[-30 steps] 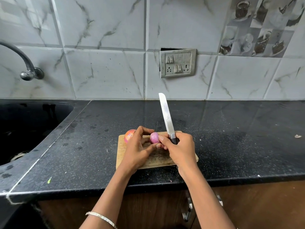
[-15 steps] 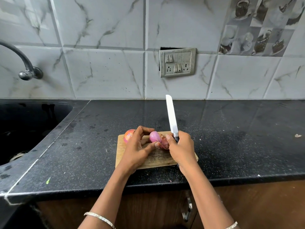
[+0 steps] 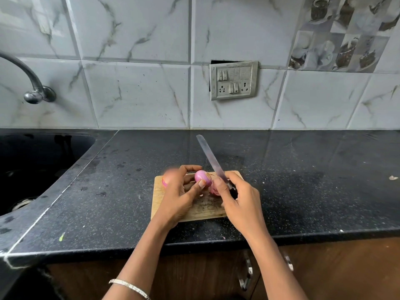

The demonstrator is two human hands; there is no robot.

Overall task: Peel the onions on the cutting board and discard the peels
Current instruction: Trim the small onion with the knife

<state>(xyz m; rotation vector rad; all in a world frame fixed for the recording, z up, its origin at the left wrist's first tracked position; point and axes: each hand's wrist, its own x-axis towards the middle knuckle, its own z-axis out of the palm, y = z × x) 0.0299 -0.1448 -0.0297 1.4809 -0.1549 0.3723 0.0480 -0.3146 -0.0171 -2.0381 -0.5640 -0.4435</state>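
Head view puts the peeled onion (image 3: 202, 177) at the centre, pink and glossy, held above the far part of the cutting board (image 3: 190, 213) between the curled fingers and thumb of my left hand (image 3: 179, 194). My right hand (image 3: 238, 202) sits just beside it, its fingers wrapped round the handle of the knife (image 3: 211, 160), whose blade slants up and away to the left over the table (image 3: 303, 180). Under my right thumb, loose peel (image 3: 214, 190) shows in pink and brown, partly covered, so I cannot tell whether it is touching the board or coming off the onion. A second onion (image 3: 167, 179), with its orange skin on, rests at the board's far left corner; my left hand covers much of it and what shows is blurred. The knife handle is almost wholly hidden in my grip. The board lies near the front edge of the black speckled table, with a dark sink (image 3: 32, 169) sunk in at the left and a curved tap (image 3: 32, 87) above it. Grey marbled tiles back the wall, carrying a switch plate (image 3: 233, 80). A small scrap (image 3: 392, 177) lies far right.
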